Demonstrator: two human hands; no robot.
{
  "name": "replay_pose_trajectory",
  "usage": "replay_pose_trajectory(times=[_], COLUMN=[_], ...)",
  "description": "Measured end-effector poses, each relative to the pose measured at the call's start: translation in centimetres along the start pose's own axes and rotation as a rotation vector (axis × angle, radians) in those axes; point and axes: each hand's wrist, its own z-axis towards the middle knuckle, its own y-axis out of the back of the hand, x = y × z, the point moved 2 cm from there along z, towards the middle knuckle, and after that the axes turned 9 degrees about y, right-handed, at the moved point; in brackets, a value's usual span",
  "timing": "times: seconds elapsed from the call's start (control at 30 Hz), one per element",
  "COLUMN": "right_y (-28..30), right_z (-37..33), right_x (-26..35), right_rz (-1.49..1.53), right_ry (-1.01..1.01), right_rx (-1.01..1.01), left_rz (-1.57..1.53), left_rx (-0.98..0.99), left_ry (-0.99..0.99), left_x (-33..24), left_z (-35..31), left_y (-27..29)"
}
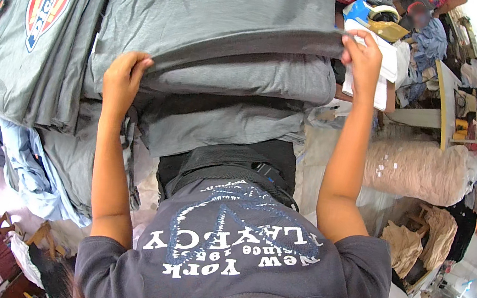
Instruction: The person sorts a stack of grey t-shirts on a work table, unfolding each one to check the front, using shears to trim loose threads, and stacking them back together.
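A grey T-shirt [226, 0] lies spread out in front of me on a pile of similar grey garments. My left hand [123, 76] pinches its near edge at the left, thumb and fingers pressed together. At the right, my right hand [364, 64] grips the other end of the same edge between thumb and fingertips. Between the two hands the edge is lifted a little and sags in a curve. Below it, folded grey cloth [244, 80] bulges over the near side. To the left is a stack of grey T-shirts [5, 44], the top one with an oval print.
Right of the shirt are white papers [388, 60], a tape roll [384, 12] and a blue-and-yellow tape dispenser [393, 31]. A large wrapped beige roll [416, 169] lies farther right. Light blue cloth [50, 167] hangs at the lower left. Another person [432, 43] is at the upper right.
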Motion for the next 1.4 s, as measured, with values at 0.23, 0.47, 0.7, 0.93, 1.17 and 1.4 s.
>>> replay_pose_trajectory(times=[0.23, 0.47, 0.7, 0.93, 1.17, 1.4], right_y=[-7.1, -11.1, -11.0, -10.9, -17.0, -19.5], right_z=[0.8, -1.3, -0.9, 0.4, 3.4, -1.8], right_x=[1.2, -0.3, 1.3, 1.8, 10.8, 11.8], right_rz=[-0.549, -0.796, -0.916, -0.891, -0.508, -0.048], right_ry=[0.710, 0.613, 0.576, 0.338, 0.763, 0.932], right_rx=[0.027, 0.376, 0.434, 0.506, 0.109, 0.483], left_rz=[0.196, 0.185, 0.158, 0.065, -0.579, -1.293], left_rx=[0.018, 0.004, 0.039, 0.128, 0.506, 0.372], left_ry=[-0.013, -0.110, -0.097, -0.052, 0.292, 0.809], left_x=[0.2, -2.3, -2.8, -3.0, -8.2, -8.6], left_z=[1.7, 1.6, 1.4, 0.5, -3.1, -5.5], left_y=[-0.1, -2.3, -2.4, -2.4, -5.9, -9.4])
